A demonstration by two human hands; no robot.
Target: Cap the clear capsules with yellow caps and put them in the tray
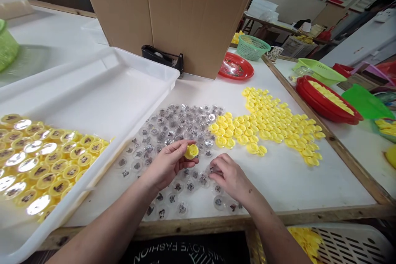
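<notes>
Two hands: both work low over the white desk (278, 181), close to its near edge.
Left hand (168, 163): curled, its fingertips pinching a small yellow cap (192, 151) held just above the desk.
Right hand (229, 175): palm down, fingers bent onto a clear dome (213, 169) among the clear pieces; whether it has truly gripped that piece I cannot tell.
Yellow cap: between the thumb and fingers of the left hand, just left of the right hand, over the spread of clear pieces.
Clear domes (173, 132): a wide patch of small see-through pieces with dark shapes inside, lying flat on the desk under and beyond both hands.
Loose yellow caps (272, 123): a wide scatter on the desk to the right of the clear pieces, touching their edge.
White tray (93, 90): to the left, its near part filled with finished pieces (40, 161), yellow under clear tops, packed side by side.
Cardboard box (173, 12): upright at the far side of the desk, a black tape dispenser (162, 58) at its foot.
Red plate (235, 67): beside the box, with a green basket (252, 47) just behind it.
Red bowl (328, 101): on the neighbouring surface to the right, holding more yellow caps, well apart from the hands.
</notes>
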